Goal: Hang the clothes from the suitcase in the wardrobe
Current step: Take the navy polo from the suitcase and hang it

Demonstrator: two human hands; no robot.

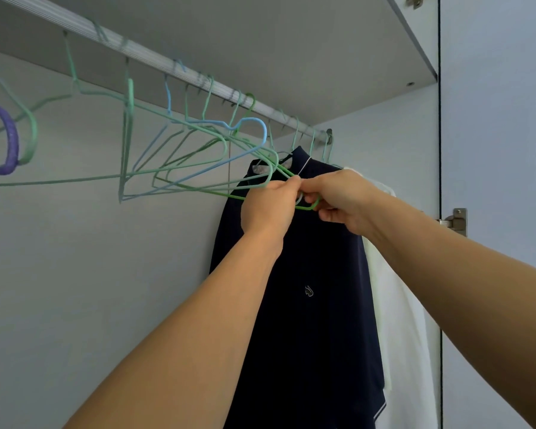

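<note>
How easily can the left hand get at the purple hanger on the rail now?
Probably not at once: the left hand pinches tangled green hangers together with the right hand. The purple hanger hangs far left, with nothing before it.

A single head-worn view looks up and forward into an open wardrobe, from below the hanging rail [198, 83]. The rail runs from the upper left corner down toward the right, so the camera faces it at an angle rather than square on. The view sits close: both forearms reach in from the bottom edge toward the rail's right end, and the shelf [322, 57] above the rail fills the top.
</note>
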